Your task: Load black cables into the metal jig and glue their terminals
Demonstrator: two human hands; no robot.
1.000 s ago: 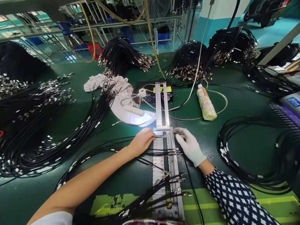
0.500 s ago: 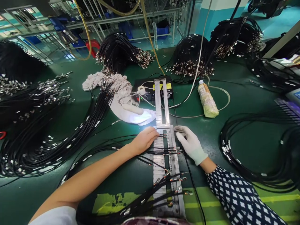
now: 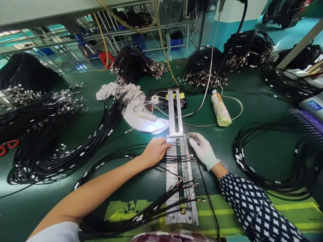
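A long metal fixture (image 3: 187,188) lies lengthwise on the green bench, with several black wires (image 3: 161,208) laid across it. My bare left hand (image 3: 155,150) rests at the fixture's left edge near its far end, fingers curled and pinched on a thin black wire (image 3: 176,144) that lies across the slots. My right hand (image 3: 202,150), in a white glove, lies on the fixture's right rail, fingertips pressed on the wire's end at the rail.
Big bundles of black wires (image 3: 63,151) with metal terminals cover the left side and the back (image 3: 202,67). A coil of wire (image 3: 272,161) lies right. A white lamp (image 3: 148,122), a black control box (image 3: 164,99), a bottle (image 3: 221,111), a white cloth (image 3: 118,90) and red scissors (image 3: 7,146) are nearby.
Both hands stay at the fixture's far end with only slight finger shifts. The view has tilted a little, so everything sits slightly differently in frame.
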